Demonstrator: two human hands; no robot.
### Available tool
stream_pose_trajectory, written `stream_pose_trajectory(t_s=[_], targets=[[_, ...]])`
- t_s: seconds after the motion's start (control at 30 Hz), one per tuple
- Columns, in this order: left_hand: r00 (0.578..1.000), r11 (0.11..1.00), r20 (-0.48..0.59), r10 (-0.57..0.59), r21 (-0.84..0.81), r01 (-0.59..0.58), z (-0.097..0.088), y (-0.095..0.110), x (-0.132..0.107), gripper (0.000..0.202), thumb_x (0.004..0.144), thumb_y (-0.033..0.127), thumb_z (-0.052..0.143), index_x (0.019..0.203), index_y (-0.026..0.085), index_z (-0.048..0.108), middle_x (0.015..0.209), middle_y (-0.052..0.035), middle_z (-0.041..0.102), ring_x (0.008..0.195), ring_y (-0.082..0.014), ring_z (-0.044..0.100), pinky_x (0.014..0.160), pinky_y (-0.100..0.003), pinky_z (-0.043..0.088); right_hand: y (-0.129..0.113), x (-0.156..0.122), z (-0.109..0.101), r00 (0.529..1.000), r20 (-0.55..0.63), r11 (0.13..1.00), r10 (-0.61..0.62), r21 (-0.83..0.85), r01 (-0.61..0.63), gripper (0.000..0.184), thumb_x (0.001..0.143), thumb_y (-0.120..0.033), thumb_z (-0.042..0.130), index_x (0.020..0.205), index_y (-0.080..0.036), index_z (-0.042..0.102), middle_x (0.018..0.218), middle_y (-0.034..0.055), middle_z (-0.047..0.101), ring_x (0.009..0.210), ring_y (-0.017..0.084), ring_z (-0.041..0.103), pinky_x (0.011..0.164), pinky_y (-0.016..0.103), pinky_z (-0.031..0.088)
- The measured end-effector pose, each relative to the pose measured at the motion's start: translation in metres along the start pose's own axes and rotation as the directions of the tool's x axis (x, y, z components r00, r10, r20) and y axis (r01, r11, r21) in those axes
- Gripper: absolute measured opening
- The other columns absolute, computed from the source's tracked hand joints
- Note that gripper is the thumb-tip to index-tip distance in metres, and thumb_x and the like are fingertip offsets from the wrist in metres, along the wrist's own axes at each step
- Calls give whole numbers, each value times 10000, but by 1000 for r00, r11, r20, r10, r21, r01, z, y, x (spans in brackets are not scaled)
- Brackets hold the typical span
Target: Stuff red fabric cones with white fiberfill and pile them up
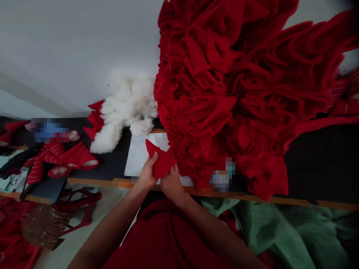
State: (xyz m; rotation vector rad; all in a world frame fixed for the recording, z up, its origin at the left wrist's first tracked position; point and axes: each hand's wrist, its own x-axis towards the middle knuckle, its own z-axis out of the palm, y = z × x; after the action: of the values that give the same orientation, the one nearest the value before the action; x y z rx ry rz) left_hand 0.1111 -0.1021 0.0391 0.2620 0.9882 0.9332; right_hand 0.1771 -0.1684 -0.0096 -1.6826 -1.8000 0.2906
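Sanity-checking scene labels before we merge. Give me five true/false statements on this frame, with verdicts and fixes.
1. The left hand and right hand both hold the same red fabric piece. True.
2. The white stuffing lies right of the big red pile in the picture. False: it lies left of the pile.
3. A white sheet lies on the black table. True.
4. Both hands wear gloves. False: both are bare.
5. The green fabric is at the picture's upper left. False: it is at the lower right.
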Motion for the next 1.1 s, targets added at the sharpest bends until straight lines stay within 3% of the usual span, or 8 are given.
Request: stream_pose_trajectory(t_s=[0.13,0.2,0.43,0.53,0.7,0.87,1.0,1.1], targets=[[999,999,-29,16,-40,-17,0,6,3,332,731,285,618,1022,143,546,836,-43,671,722,-146,640,798,-286,496,-1,-3,-4,984,-178,998,-22,62,33,403,780,-43,366,1141,-103,534,1170,183,454,1114,267,382,898,461,404],[999,998,-29,14,-58,-16,-1,7,4,320,734,298,614,1004,137,551,829,-48,669,721,-147,638,786,-283,498,-4,-3,-5,978,-203,991,-47,113,71,436,788,-34,335,1190,-111,485,1151,176,456,1111,257,393,895,453,421],[998,995,58,33,-98,-27,-6,4,-3,411,724,324,626,1082,147,533,899,-51,662,784,-146,631,850,-294,467,-11,4,-9,987,-147,969,-63,226,96,561,782,-33,337,1331,-143,299,1256,174,392,1205,263,343,963,472,392],[994,997,89,61,-58,-56,-9,4,-7,492,700,311,653,1148,176,500,956,-54,655,846,-165,626,876,-317,453,-10,4,-11,985,-122,958,-120,247,147,588,772,-38,363,1345,-140,279,1236,175,438,1210,272,355,966,496,388],[991,995,90,100,6,-101,-14,3,-11,532,691,326,660,1171,189,477,973,-66,654,872,-180,623,877,-335,451,-7,5,-14,988,-31,943,-152,294,154,584,742,-32,382,1319,-109,338,1236,176,476,1213,276,372,957,495,404],[991,994,84,105,-21,-104,-15,1,-13,456,649,285,698,1059,169,534,920,-51,661,828,-169,630,887,-334,448,-13,6,-15,994,6,956,-111,273,105,603,725,-31,400,1319,-127,351,1211,160,499,1175,300,398,954,548,376],[993,994,51,104,-40,-102,-17,0,-14,422,638,285,703,1009,156,549,897,-47,657,840,-176,628,900,-340,439,-16,4,-17,1000,20,966,-23,259,17,559,743,-59,419,1296,-141,392,1172,163,499,1090,273,458,896,464,446],[996,996,36,83,-42,-81,-19,1,-16,445,644,317,696,1029,155,545,913,-51,654,837,-172,626,889,-332,445,-15,0,-18,998,46,981,-42,189,33,475,763,-70,421,1235,-96,470,1179,189,487,1115,260,437,921,409,429]])
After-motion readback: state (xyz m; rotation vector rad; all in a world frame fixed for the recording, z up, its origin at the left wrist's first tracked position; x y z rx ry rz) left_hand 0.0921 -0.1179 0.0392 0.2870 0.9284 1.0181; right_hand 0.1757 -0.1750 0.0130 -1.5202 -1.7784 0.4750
